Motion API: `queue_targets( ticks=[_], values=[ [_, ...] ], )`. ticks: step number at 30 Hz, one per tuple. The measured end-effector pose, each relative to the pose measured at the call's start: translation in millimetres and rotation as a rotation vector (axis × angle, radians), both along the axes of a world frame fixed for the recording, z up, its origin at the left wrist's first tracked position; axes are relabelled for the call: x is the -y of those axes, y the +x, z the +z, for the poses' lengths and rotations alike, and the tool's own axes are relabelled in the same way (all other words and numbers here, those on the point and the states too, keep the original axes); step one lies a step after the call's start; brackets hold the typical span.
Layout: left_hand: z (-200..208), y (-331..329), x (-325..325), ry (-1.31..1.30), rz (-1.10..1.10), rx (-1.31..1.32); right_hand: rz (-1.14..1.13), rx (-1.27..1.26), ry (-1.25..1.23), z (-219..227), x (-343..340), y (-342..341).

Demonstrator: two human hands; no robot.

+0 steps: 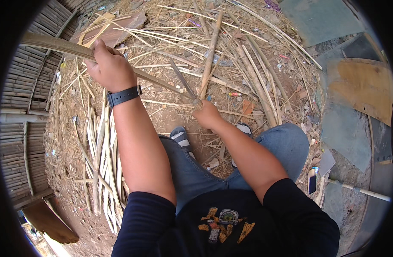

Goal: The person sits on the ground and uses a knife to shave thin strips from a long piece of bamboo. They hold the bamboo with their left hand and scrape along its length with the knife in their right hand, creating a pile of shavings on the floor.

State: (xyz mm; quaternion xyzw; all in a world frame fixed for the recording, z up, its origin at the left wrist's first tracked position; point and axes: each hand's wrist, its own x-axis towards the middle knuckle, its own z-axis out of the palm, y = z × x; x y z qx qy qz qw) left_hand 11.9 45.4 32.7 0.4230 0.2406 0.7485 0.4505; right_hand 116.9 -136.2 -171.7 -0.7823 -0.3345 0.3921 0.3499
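My left hand [111,68] is raised at the upper left, its fingers wrapped round a long split bamboo strip [61,46]. The strip slants from the far left edge down toward my right hand [207,115]. That hand is closed in front of my knees and grips a knife, whose narrow blade [182,78] points up and away to the left. Near the base of the blade the strip's lower end meets it; whether the edge bites into the bamboo cannot be made out. The knife's handle is hidden in my fist.
Pale split strips [105,158] lie heaped left of my legs. Beyond my hands are bamboo poles [212,51] and scattered strips on littered soil. A bamboo wall [23,158] stands at left. Flat sheets [346,132] and a phone [312,183] lie at right.
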Motion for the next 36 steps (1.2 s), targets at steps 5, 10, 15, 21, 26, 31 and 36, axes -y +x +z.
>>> queue_targets(
  ticks=[5, 10, 15, 21, 26, 31, 36],
  values=[
    [4, 0, 9, 0.025, 0.021, -0.029, -0.179, 0.105, 0.487, 88, -20, -2],
    [2, 1, 4, -0.011, 0.069, -0.027, -0.032, 0.224, 0.077, -24, 18, -24],
    [5, -7, -1, -0.054, 0.106, -0.009, 0.150, 0.170, -0.145, -34, 11, -4],
    [-2, -10, -7, -0.050, 0.113, -0.045, -0.051, -0.038, 0.097, 25, -4, -2],
    [1, -7, -3, -0.024, 0.090, -0.034, -0.233, 0.073, 0.564, 65, -21, -8],
    [8, -1, 8, -0.091, 0.122, -0.010, 0.009, 0.238, -0.148, -51, 24, -22],
    [7, 0, 6, -0.022, 0.053, -0.054, 0.102, 0.134, -0.378, -81, 30, 13]
  ],
)
